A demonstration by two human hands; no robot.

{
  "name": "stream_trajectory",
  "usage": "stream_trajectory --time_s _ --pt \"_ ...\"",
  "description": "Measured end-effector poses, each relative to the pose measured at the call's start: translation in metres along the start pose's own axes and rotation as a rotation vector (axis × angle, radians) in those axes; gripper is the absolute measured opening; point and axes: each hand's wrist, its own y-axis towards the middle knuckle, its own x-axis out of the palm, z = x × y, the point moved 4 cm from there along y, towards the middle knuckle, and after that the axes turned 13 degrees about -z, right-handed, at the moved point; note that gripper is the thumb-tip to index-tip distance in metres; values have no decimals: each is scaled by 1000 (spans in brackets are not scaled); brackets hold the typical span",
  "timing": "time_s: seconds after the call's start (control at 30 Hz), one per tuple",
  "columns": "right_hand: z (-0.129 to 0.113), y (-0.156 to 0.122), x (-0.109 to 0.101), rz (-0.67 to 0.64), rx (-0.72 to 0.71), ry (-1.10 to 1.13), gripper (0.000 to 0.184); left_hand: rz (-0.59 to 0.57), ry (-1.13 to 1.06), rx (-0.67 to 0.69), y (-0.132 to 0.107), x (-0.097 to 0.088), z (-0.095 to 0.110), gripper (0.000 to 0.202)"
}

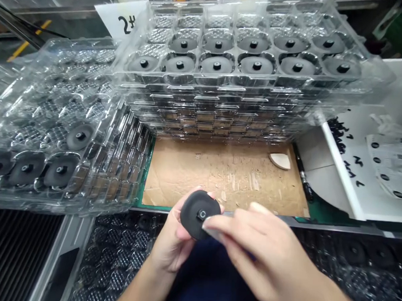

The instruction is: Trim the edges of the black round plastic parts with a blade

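Observation:
My left hand [173,239] is wrapped round the edge of a round black knob-like disc [194,213], tilted so its face with a raised hollow post points up at me. My right hand [256,244] is closed, thumb and fingertips pinched together right beside that post. Whatever sits between those fingertips is hidden. Both hands are over my lap, just in front of the cardboard sheet [199,173].
A tall stack of clear plastic trays [212,83] holds more black discs at the back. Another tray stack [48,200] stands left. To the right, a white bin [390,180] carries small black pieces [340,132] and a plastic bag. A white wedge-shaped piece [282,161] lies on the cardboard.

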Motion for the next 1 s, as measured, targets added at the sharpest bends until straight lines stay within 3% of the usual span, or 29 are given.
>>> stream_trajectory --time_s 0.1,0.17,0.27,0.37,0.4,0.47,0.53,0.63,0.7,0.77,0.83,0.93,1.0 --pt "10 -5 -12 93 90 -129 26 12 11 -4 3 1 -5 59" --pt "16 -2 -16 161 25 -147 30 18 18 5 3 4 -6 61" --pt "37 -2 -15 297 -7 81 30 -10 -4 -8 3 11 -4 61" --pt "78 -23 2 520 315 322 24 -41 -60 -25 3 16 -2 60" --pt "91 -33 12 537 411 342 23 -49 -77 -24 3 16 -2 59" --pt "109 -47 38 419 483 329 24 -61 -95 -30 5 18 -3 57" --pt "121 -56 61 256 458 308 22 -64 -104 -52 8 19 -6 57" --pt "130 -62 69 175 434 312 18 -61 -92 -94 13 23 -12 58" --pt "125 -62 51 240 476 302 21 -74 -74 -119 15 27 -15 59" --pt "108 -58 20 393 488 264 24 -94 -57 -148 17 30 -18 60" --pt "80 -48 -11 502 324 186 29 -104 -37 -173 17 31 -22 62" --pt "37 -25 -30 266 -128 87 28 -82 5 -220 16 30 -27 56" --pt "30 -15 -29 69 -150 72 31 -62 32 -259 14 27 -31 51"
